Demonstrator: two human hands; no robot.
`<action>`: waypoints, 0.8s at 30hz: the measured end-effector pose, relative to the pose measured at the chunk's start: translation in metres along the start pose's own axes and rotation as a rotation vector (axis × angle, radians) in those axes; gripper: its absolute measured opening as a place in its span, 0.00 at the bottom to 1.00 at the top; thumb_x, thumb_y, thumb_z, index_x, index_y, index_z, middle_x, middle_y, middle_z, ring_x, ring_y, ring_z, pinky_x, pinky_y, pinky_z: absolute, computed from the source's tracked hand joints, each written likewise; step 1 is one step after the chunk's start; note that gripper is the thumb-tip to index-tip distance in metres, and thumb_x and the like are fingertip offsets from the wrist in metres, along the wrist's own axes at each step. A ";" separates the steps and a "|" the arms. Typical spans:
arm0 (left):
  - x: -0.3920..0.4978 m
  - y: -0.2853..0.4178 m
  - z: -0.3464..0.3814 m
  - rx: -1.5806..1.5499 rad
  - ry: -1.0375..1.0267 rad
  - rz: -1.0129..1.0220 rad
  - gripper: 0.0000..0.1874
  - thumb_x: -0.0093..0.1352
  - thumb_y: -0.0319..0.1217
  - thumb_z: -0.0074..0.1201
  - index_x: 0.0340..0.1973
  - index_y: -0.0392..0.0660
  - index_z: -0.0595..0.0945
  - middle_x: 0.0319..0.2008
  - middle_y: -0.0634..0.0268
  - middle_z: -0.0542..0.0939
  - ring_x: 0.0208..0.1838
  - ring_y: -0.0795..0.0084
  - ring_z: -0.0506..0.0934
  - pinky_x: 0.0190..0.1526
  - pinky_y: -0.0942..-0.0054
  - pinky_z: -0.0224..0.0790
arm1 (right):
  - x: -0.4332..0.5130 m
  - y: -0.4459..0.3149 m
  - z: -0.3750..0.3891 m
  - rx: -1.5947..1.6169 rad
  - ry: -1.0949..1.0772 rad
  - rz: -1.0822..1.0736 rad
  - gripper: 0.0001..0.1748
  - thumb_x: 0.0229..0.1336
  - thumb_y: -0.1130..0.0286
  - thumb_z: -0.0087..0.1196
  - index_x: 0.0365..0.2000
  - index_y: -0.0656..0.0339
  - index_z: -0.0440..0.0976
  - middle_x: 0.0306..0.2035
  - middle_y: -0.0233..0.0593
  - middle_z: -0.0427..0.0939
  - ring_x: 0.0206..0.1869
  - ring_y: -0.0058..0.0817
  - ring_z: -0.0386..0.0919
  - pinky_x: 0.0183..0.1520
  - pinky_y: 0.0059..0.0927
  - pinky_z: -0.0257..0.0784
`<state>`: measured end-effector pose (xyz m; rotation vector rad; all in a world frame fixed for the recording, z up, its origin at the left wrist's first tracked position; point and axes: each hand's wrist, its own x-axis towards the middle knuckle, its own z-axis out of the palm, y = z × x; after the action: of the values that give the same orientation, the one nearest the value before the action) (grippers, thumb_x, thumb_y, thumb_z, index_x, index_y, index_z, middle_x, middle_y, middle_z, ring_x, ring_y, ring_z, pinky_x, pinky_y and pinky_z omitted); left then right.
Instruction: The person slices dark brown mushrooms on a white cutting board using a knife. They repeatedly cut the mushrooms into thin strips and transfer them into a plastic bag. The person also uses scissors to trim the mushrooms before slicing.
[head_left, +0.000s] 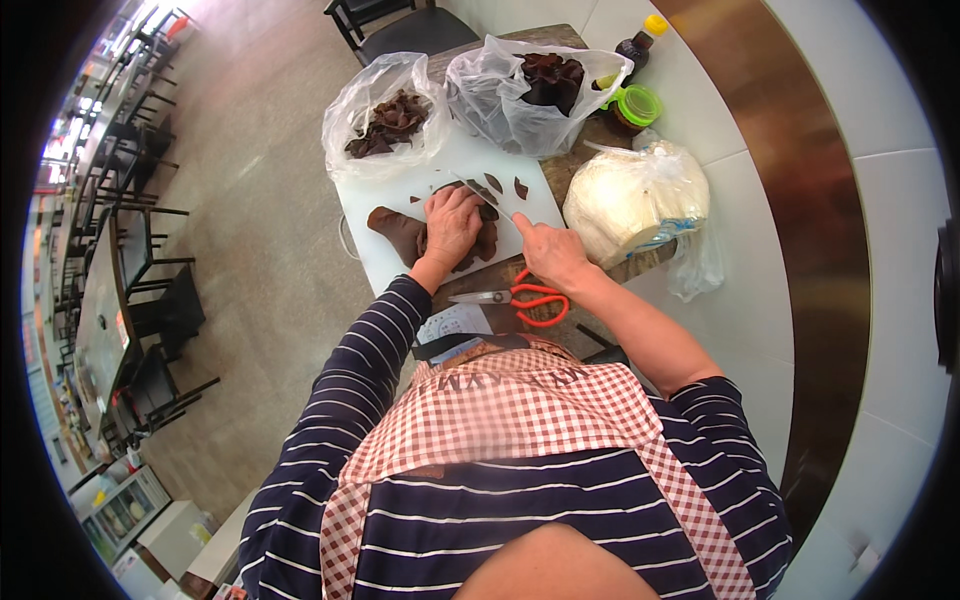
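On a white cutting board (358, 196) lie dark brown wood ear mushrooms (399, 234), spread flat and partly overlapping. My left hand (452, 225) presses down on them with curled fingers and covers part of the pile. My right hand (551, 247) grips a knife whose thin blade (484, 196) slants across the mushroom, just right of my left fingertips. The knife's handle is hidden in my palm. Small cut pieces (520, 188) lie beyond the blade. Between the board and my apron is a pair of scissors (517, 297) with red handles.
Two clear plastic bags with dark wood ears, one at left (386, 120) and one at right (525, 97), stand at the far end. Right of the board sit a tied bag of pale food (637, 195), a green-lidded jar (637, 107) and a yellow-capped bottle (637, 46). A tiled wall (750, 247) borders the right.
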<state>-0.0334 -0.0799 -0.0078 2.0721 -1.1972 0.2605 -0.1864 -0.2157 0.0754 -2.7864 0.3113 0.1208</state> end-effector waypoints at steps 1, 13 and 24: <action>0.000 0.001 0.000 -0.007 0.000 -0.002 0.10 0.60 0.27 0.55 0.38 0.50 0.83 0.44 0.69 0.79 0.53 0.62 0.73 0.56 0.59 0.60 | 0.004 0.004 0.011 0.018 0.045 -0.025 0.20 0.58 0.72 0.47 0.53 0.57 0.64 0.27 0.48 0.79 0.29 0.50 0.80 0.31 0.51 0.74; 0.001 -0.001 -0.004 -0.129 0.010 -0.079 0.11 0.60 0.25 0.54 0.40 0.46 0.77 0.46 0.62 0.77 0.53 0.56 0.73 0.56 0.58 0.61 | 0.016 -0.004 -0.037 0.119 -0.030 0.098 0.18 0.60 0.72 0.43 0.51 0.59 0.66 0.29 0.51 0.81 0.33 0.51 0.80 0.34 0.53 0.73; -0.001 -0.003 0.000 -0.134 0.011 -0.062 0.09 0.59 0.24 0.55 0.36 0.44 0.78 0.42 0.59 0.76 0.50 0.52 0.73 0.55 0.56 0.61 | 0.011 0.002 0.008 0.053 -0.005 -0.041 0.22 0.59 0.72 0.47 0.54 0.58 0.64 0.26 0.47 0.80 0.28 0.51 0.79 0.29 0.51 0.73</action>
<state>-0.0318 -0.0782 -0.0097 1.9856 -1.1110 0.1578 -0.1761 -0.2168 0.0661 -2.7377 0.2527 0.1075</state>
